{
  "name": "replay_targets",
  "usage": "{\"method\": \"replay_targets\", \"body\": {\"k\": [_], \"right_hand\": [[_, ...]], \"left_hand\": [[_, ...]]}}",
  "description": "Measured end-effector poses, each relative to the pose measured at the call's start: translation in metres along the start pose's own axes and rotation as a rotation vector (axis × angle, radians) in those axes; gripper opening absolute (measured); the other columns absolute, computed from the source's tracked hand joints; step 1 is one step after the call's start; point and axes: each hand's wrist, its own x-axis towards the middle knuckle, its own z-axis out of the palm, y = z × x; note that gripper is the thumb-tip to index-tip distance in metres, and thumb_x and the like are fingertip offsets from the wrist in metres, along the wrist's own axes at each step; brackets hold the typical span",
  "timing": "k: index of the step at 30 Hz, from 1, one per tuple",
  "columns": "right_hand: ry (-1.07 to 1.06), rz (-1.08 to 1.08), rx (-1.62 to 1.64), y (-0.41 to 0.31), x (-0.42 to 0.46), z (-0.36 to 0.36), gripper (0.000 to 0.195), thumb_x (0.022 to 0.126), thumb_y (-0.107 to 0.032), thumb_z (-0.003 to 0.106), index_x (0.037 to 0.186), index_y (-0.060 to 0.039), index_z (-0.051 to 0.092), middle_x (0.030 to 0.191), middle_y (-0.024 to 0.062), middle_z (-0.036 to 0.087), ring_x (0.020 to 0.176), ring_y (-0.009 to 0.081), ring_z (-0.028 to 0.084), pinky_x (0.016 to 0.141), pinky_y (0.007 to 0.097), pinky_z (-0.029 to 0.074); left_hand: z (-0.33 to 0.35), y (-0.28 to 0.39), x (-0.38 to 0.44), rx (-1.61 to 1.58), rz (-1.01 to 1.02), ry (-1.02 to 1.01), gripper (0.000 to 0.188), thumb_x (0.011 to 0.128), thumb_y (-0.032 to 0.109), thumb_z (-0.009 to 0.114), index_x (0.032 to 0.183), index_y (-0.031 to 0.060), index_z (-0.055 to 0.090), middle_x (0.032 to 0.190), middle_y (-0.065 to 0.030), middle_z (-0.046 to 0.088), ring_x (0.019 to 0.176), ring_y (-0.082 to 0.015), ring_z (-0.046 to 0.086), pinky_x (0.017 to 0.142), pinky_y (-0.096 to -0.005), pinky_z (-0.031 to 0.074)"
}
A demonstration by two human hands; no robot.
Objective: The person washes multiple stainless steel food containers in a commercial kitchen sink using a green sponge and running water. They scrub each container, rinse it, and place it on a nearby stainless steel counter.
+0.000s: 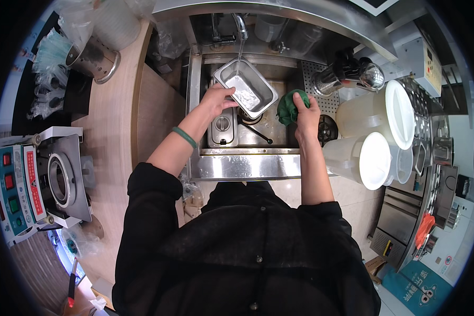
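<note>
My left hand (pixel 217 100) grips the near left side of a rectangular stainless steel pan (pixel 252 94), which is tilted over the sink (pixel 247 168). Water runs from the faucet (pixel 240 27) into the pan. In my right hand (pixel 307 114) is a bunched green cloth (pixel 293 107), held just right of the pan without touching it. A steel pan lid (pixel 222 130) with a recessed handle lies in the sink under my left hand. Beside it, a dark rod (pixel 256 132) rests on the sink floor near the drain, which the pan partly hides.
White-lidded plastic containers (pixel 351 158) stand right of the sink, by a perforated drainboard (pixel 310 75) and a steel vessel holding utensils (pixel 326 81). A wooden counter (pixel 114 118) at left bears a cup sealing machine (pixel 59 179) and a steel cylinder (pixel 94 63). A steel shelf edge crosses above the faucet.
</note>
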Motion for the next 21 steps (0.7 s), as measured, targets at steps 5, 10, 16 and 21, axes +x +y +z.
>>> {"method": "replay_targets", "body": {"k": [5,10,16,21], "right_hand": [[0.011,-0.022,0.020,-0.005,-0.003,0.000,0.018,0.078,-0.015,0.062,0.087,-0.0020,0.053,0.073,0.0014,0.055,0.063,0.0082,0.049,0.056,0.0221,0.041],[-0.002,-0.017,0.034,-0.010,-0.006,0.002,0.019,0.079,-0.015,0.062,0.089,-0.0020,0.053,0.074,0.0014,0.055,0.064,0.0081,0.049,0.057,0.0219,0.041],[-0.025,-0.018,0.059,-0.012,-0.007,0.005,0.020,0.079,-0.016,0.061,0.090,-0.0021,0.052,0.078,0.0012,0.055,0.068,0.0079,0.049,0.060,0.0221,0.041],[-0.124,-0.060,0.060,-0.022,-0.014,0.011,0.018,0.081,-0.014,0.056,0.097,-0.0053,0.052,0.083,0.0018,0.057,0.073,0.0097,0.054,0.063,0.0257,0.045]], "left_hand": [[0.002,0.001,-0.006,0.018,0.002,0.017,0.016,0.081,0.007,0.053,0.097,0.0046,0.049,0.094,-0.0106,0.056,0.085,-0.0229,0.058,0.074,-0.0357,0.050],[0.001,0.003,-0.009,0.028,0.032,0.035,0.016,0.081,0.008,0.054,0.096,0.0048,0.049,0.094,-0.0100,0.056,0.085,-0.0229,0.057,0.073,-0.0344,0.051],[-0.003,0.002,-0.002,0.025,0.157,0.067,0.017,0.080,0.008,0.056,0.095,0.0051,0.049,0.092,-0.0093,0.056,0.082,-0.0221,0.058,0.069,-0.0327,0.051],[0.000,0.004,0.001,0.082,0.178,0.049,0.014,0.079,0.007,0.056,0.092,0.0048,0.049,0.090,-0.0083,0.056,0.080,-0.0213,0.058,0.066,-0.0320,0.052]]}}
